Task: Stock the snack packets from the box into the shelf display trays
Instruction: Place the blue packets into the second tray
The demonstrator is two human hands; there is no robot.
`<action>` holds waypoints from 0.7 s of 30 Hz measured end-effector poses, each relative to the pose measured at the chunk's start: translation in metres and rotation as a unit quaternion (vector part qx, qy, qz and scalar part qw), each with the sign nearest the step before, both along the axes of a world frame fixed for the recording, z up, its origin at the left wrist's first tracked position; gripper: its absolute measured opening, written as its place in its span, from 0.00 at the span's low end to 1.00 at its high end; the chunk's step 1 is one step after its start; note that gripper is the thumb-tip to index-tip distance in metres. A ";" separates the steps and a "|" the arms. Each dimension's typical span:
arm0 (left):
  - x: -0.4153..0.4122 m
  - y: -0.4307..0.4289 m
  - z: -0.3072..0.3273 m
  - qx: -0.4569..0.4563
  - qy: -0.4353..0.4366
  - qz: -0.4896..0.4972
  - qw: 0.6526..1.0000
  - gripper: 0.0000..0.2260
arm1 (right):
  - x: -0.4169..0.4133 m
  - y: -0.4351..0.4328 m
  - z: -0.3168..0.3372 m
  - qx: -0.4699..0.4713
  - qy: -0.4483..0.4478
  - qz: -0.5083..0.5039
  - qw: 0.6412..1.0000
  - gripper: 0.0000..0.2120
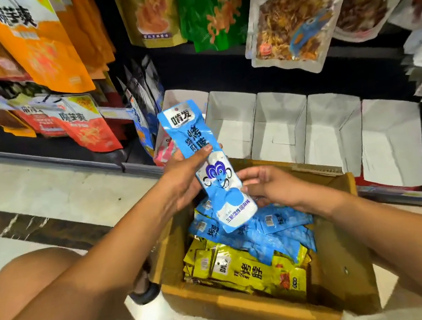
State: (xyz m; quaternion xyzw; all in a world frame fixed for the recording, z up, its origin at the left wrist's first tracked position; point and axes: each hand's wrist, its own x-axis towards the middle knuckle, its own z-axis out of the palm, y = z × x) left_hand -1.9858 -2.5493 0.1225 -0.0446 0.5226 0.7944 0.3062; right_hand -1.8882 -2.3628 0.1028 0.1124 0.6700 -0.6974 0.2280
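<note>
My left hand (184, 175) grips a long blue snack packet (196, 145) with a cartoon monkey face, held upright above the cardboard box (259, 312). My right hand (268, 186) holds the packet's lower right edge with curled fingers. Inside the box lie several more blue packets (278, 229) on top of several yellow packets (255, 273). Behind the box, a row of white display trays (280, 125) stands on the low shelf, and the ones I see into hold nothing.
Orange and red snack bags (43, 48) hang at the left, green and grey ones (288, 10) above the trays. My knees flank the box on the tiled floor (25, 187). A dark band crosses the floor at left.
</note>
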 end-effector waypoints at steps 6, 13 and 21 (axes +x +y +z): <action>-0.040 -0.032 -0.012 -0.132 0.072 0.084 0.985 0.07 | -0.036 0.009 -0.053 0.240 -0.024 0.028 0.970 0.08; -0.051 -0.061 -0.027 -0.216 0.079 0.082 0.970 0.07 | -0.015 0.030 -0.135 0.523 -0.074 0.409 0.744 0.22; -0.043 -0.071 -0.023 -0.229 0.036 0.055 0.971 0.06 | -0.018 0.030 -0.137 0.576 -0.046 0.349 0.738 0.17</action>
